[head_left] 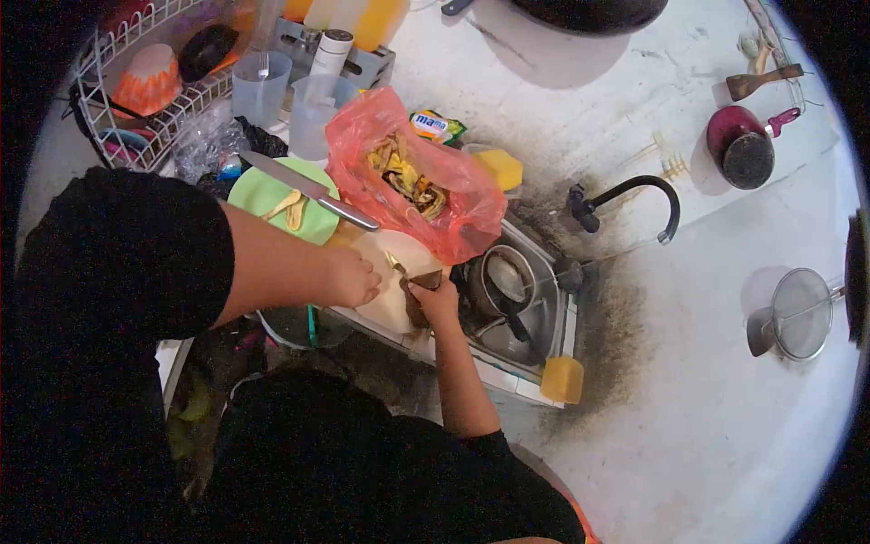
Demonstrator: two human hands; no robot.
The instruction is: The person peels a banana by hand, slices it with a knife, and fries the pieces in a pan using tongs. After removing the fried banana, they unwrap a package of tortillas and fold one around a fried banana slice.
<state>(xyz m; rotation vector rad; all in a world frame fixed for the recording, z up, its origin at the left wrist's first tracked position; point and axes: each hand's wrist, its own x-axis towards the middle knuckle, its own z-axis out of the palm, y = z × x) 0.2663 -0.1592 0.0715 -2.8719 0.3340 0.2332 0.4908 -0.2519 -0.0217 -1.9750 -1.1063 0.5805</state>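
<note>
Right hand (437, 301), mine: thumb and fingers closed round a dark-skinned, banana-like fruit (417, 314), a paler end showing above; exact kind unclear.
Left hand (352, 276), mine: fingers loosely curled, just beside the fruit; whether they pinch anything, I cannot tell.
Pale board (388, 315): beneath both my hands.
Green plate (249, 195): bears pale, peeled-looking pieces (292, 212).
Kitchen knife (306, 187): laid across that plate, handle towards the board.
Red plastic bag (467, 201): mouth open, yellow and dark peels (410, 186) inside.
Sink (549, 326): beside my right hand, a pot (494, 288) in it.
Handling, in my judgement: soft flesh wants a light grip; skin best drawn off in long strips, over the board, fingers clear of the knife.
</note>
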